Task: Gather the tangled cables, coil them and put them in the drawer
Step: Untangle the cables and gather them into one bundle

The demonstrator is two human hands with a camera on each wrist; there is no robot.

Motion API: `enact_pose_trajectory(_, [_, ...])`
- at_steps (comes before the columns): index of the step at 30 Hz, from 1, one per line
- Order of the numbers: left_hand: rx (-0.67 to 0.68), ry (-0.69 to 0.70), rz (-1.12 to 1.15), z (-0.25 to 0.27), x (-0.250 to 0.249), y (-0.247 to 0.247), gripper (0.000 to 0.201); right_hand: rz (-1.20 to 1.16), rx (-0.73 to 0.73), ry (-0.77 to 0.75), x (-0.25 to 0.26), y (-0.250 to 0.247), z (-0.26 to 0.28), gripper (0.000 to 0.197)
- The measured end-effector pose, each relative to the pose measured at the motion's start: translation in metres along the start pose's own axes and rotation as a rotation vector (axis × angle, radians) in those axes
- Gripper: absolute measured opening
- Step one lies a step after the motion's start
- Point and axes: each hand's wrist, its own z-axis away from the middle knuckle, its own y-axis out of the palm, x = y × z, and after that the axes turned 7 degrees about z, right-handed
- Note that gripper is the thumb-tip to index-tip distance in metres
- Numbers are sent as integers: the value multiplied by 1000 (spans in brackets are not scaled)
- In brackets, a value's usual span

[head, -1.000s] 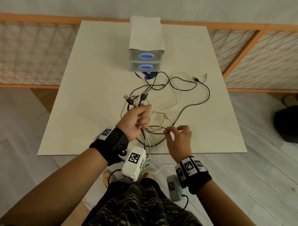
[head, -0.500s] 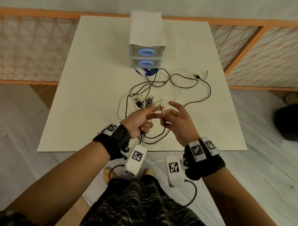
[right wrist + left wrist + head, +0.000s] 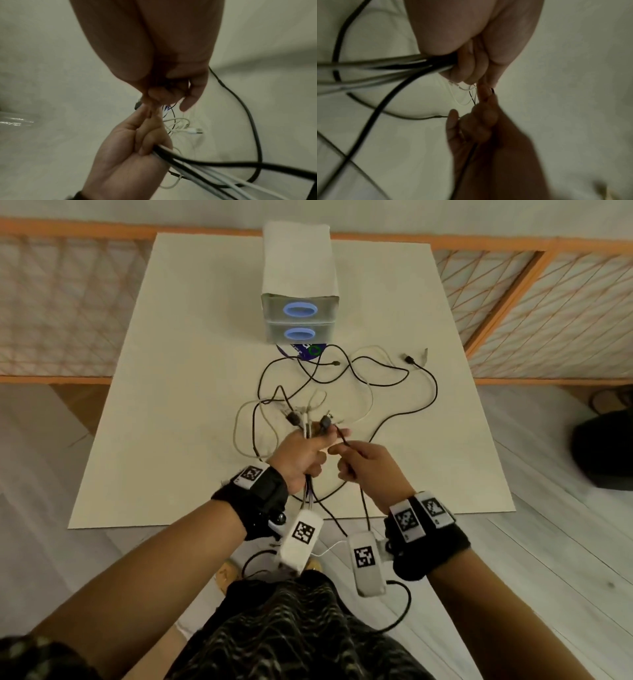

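My left hand (image 3: 305, 453) grips a bundle of black and white cables (image 3: 399, 67) above the table's near middle; several plug ends (image 3: 310, 421) stick out past its fingers. My right hand (image 3: 363, 463) is right beside it and pinches one thin black cable (image 3: 342, 436) that runs down through its curled fingers. In the right wrist view the left hand (image 3: 137, 151) holds the bundle (image 3: 197, 162) from below. More black and white cable loops (image 3: 373, 381) lie spread on the table toward the drawer unit (image 3: 299, 316), whose two blue-handled drawers are closed.
The cream tabletop (image 3: 171, 371) carries the drawer unit at the back centre, with a blue round label (image 3: 306, 350) under its front. An orange lattice railing (image 3: 548, 309) runs behind and to both sides. A dark object (image 3: 603, 450) sits on the floor at right.
My right hand has come up from the table's near edge to meet the left hand, bringing the black cable with it. The left hand has kept its grip on the bundle.
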Motion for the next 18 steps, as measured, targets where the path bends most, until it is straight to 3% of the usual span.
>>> enact_pose_trajectory(2, [-26,-32,268,-7,-9,-7,20,146,-19,-65,-7,1,3,22])
enact_pose_trajectory(4, [-40,-42,400,-12,-19,-14,26,310,3,-114,-25,2,15,23])
enact_pose_trajectory(9, [-19,-34,257,-1,0,-13,36,452,-15,-81,-52,-12,25,18])
enact_pose_trajectory(12, [37,-5,123,4,9,-14,25,275,35,-24,-33,-14,16,23])
enact_pose_trajectory(15, [45,25,16,8,9,-12,3,178,119,-103,-8,-4,13,22])
enact_pose_trajectory(18, [24,33,38,4,6,-14,17,134,10,-170,-3,5,14,18])
